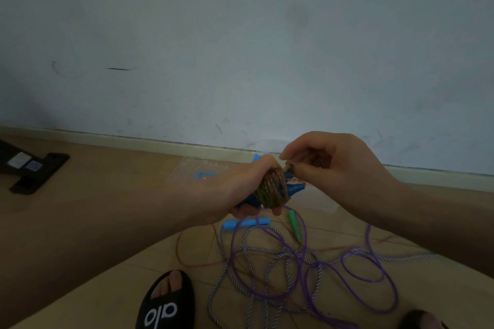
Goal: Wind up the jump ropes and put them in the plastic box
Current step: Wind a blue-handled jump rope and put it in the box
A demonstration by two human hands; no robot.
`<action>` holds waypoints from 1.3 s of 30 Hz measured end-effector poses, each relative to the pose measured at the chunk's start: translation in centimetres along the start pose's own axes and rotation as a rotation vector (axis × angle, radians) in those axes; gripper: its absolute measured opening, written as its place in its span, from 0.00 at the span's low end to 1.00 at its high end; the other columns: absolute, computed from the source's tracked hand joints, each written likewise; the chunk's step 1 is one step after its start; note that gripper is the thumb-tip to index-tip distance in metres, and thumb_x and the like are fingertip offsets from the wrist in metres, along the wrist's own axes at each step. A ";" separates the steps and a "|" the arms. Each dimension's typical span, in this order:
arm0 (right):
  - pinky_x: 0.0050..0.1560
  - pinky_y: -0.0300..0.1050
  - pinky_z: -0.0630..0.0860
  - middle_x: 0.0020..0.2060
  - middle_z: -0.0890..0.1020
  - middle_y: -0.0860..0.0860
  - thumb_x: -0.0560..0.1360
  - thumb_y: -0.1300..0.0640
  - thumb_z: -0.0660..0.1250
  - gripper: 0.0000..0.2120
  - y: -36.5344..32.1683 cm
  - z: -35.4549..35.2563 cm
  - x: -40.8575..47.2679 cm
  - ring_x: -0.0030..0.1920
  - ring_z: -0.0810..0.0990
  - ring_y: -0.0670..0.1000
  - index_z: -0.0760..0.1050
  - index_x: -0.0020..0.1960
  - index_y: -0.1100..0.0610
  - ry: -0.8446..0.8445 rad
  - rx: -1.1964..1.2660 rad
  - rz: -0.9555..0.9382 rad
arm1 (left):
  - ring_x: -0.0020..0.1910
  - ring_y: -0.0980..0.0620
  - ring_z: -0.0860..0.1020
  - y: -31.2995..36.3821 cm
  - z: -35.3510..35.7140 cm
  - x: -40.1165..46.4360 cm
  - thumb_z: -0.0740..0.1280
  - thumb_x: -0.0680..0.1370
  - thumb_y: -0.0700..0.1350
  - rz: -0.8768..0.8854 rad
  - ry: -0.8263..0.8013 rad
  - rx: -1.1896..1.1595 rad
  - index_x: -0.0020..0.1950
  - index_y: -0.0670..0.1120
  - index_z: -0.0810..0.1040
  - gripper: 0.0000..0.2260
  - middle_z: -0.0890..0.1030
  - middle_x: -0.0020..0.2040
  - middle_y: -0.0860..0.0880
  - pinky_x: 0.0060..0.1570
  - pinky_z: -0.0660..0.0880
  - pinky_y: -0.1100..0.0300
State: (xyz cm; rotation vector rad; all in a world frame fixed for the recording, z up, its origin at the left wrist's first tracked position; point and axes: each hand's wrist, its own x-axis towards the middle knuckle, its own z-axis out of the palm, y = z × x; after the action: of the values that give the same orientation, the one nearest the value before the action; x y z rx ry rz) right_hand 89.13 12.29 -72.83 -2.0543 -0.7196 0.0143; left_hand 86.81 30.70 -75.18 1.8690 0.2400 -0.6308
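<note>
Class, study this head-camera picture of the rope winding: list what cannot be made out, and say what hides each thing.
- Clear plastic box, head view: mostly hidden behind the left hand and right hand; its contents cannot be told.
- Blue handles of the brown wound rope: covered by rope turns and fingers.
- Purple rope and striped white-blue rope: tangled, and cut off by the bottom edge.

Brown-gold cord wound round blue handles (271, 189) — purple plastic rope (355, 279), blue-and-white twisted rope (248, 262), green handle (294, 224), black slipper (167, 302).
</note>
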 end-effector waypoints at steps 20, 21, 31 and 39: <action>0.46 0.45 0.82 0.39 0.84 0.45 0.75 0.61 0.69 0.07 0.0 -0.1 0.2 0.41 0.84 0.42 0.80 0.45 0.49 -0.058 -0.033 0.102 | 0.20 0.54 0.63 1.2 0.3 -0.7 0.50 0.82 0.54 0.050 0.092 0.133 0.40 0.43 0.79 0.24 0.81 0.30 0.48 0.25 0.59 0.65; 0.46 0.45 0.82 0.39 0.84 0.45 0.75 0.62 0.69 0.08 -0.1 -0.1 0.1 0.41 0.84 0.43 0.79 0.46 0.49 -0.058 -0.029 0.094 | 0.21 0.53 0.62 1.1 0.3 -0.7 0.50 0.82 0.55 0.026 0.064 0.120 0.40 0.42 0.79 0.25 0.81 0.31 0.48 0.25 0.58 0.64; 0.46 0.43 0.81 0.38 0.83 0.49 0.72 0.69 0.68 0.12 -0.1 0.1 -0.1 0.42 0.83 0.47 0.75 0.48 0.52 -0.033 0.085 0.039 | 0.23 0.53 0.62 0.9 0.3 -0.5 0.51 0.81 0.55 -0.023 -0.009 0.074 0.44 0.41 0.80 0.24 0.83 0.37 0.46 0.27 0.56 0.62; 0.45 0.42 0.82 0.37 0.84 0.53 0.71 0.70 0.72 0.12 -0.2 -0.5 0.4 0.40 0.85 0.50 0.75 0.50 0.60 0.067 0.262 0.169 | 0.26 0.49 0.66 1.1 -0.4 -0.6 0.57 0.83 0.51 0.246 0.035 -0.007 0.53 0.52 0.74 0.07 0.75 0.38 0.43 0.27 0.56 0.58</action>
State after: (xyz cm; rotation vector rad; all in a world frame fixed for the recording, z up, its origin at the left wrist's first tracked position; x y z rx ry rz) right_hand 89.47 12.20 -72.33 -1.8487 -0.4742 0.1290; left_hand 86.97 30.65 -73.88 1.8667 0.0327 -0.4283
